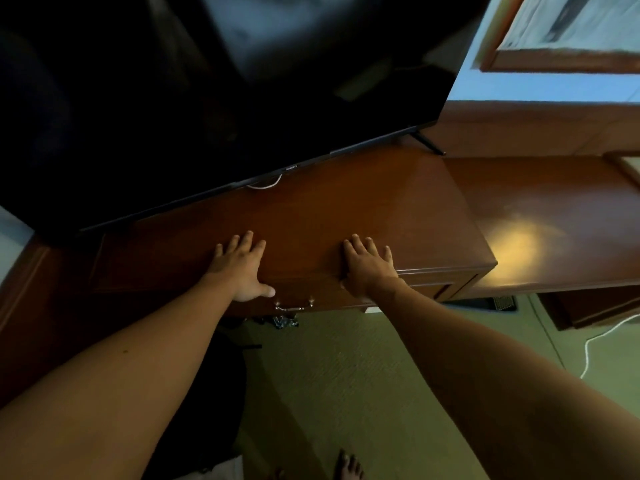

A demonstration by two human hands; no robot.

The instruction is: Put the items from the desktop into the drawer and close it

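Note:
My left hand [242,268] lies flat, palm down, on the front edge of the brown wooden desktop [329,209], fingers spread, thumb hanging over the edge. My right hand [369,266] lies flat the same way a little to the right. Both hold nothing. Below the edge, between the two hands, the drawer front [325,299] sits flush with the cabinet, and its metal handle [294,305] shows. No loose items are visible on the desktop.
A large black TV [207,98] stands at the back of the desktop, one stand foot [429,143] at the right. A lower wooden desk [554,220] adjoins on the right. A white cable [595,344] runs over the green carpet [346,393]. My bare toes [348,465] show below.

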